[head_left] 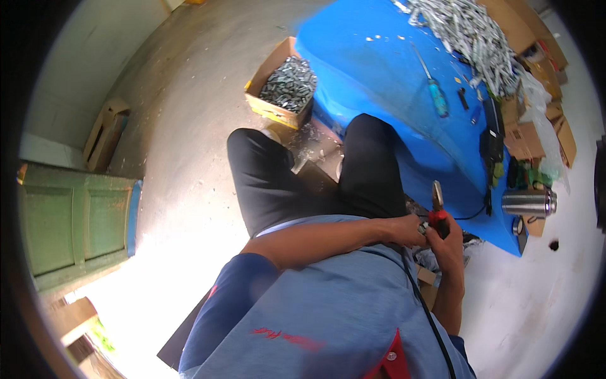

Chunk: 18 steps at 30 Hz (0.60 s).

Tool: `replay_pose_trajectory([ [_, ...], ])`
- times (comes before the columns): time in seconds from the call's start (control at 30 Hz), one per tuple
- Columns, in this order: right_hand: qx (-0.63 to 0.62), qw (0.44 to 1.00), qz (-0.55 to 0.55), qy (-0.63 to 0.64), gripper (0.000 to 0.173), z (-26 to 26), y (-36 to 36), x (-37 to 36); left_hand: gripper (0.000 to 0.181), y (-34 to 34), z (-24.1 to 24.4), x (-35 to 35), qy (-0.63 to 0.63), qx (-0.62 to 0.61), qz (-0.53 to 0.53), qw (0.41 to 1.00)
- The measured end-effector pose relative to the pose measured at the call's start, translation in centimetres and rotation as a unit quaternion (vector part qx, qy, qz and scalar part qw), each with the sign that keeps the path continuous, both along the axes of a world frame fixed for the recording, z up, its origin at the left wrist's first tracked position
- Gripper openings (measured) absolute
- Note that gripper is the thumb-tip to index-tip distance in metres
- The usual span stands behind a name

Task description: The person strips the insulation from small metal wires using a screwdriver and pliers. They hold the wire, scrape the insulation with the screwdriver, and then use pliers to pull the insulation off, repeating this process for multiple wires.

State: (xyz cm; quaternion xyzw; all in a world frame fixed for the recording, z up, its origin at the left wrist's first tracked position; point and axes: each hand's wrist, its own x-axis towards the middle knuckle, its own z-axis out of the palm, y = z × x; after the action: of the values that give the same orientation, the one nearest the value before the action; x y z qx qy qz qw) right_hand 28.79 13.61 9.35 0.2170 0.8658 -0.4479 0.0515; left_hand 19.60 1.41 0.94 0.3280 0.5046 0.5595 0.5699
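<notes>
Both of my hands meet at my right side, beside the edge of a blue-covered work surface [378, 61]. My right hand [447, 239] is closed around pliers [438, 208] with red and black handles, their metal jaws pointing away from me. Against it, my left hand [408, 230] grips a small metal piece [423, 228], partly covered by the fingers. Thumb and fingertips of the two hands are close together there, and I cannot tell whether the right thumb also presses the piece. A black cable [421, 293] runs down over my shirt.
A cardboard box [253, 104] full of small metal pieces stands beyond my knees. On the blue cover lie a screwdriver [436, 97] and a heap of metal strips [464, 33]. A steel thermos [525, 203] is at the right. A green panelled door [78, 227] is at the left.
</notes>
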Motion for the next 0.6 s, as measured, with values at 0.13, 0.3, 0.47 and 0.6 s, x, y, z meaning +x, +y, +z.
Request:
replay_pose_trajectory([
  [0.13,0.027,0.999,0.007,-0.02,0.04,0.4,-0.7,-0.6,0.029,0.8,-2.0,0.2,-0.037,0.024,-0.025,0.999],
  [0.3,0.037,0.997,0.062,-0.04,0.041,1.0,-1.4,-2.4,0.02,0.7,-1.9,-0.6,-0.043,-0.002,-0.056,0.998],
  [0.47,0.096,0.99,0.087,-0.061,0.039,-0.1,-1.1,-3.6,0.019,0.5,-2.5,-0.6,-0.045,0.054,-0.042,0.997],
  [0.6,0.081,0.987,0.112,-0.08,0.041,0.0,-0.2,-4.5,0.023,-1.7,-1.4,-2.2,-0.039,0.012,0.003,0.999],
])
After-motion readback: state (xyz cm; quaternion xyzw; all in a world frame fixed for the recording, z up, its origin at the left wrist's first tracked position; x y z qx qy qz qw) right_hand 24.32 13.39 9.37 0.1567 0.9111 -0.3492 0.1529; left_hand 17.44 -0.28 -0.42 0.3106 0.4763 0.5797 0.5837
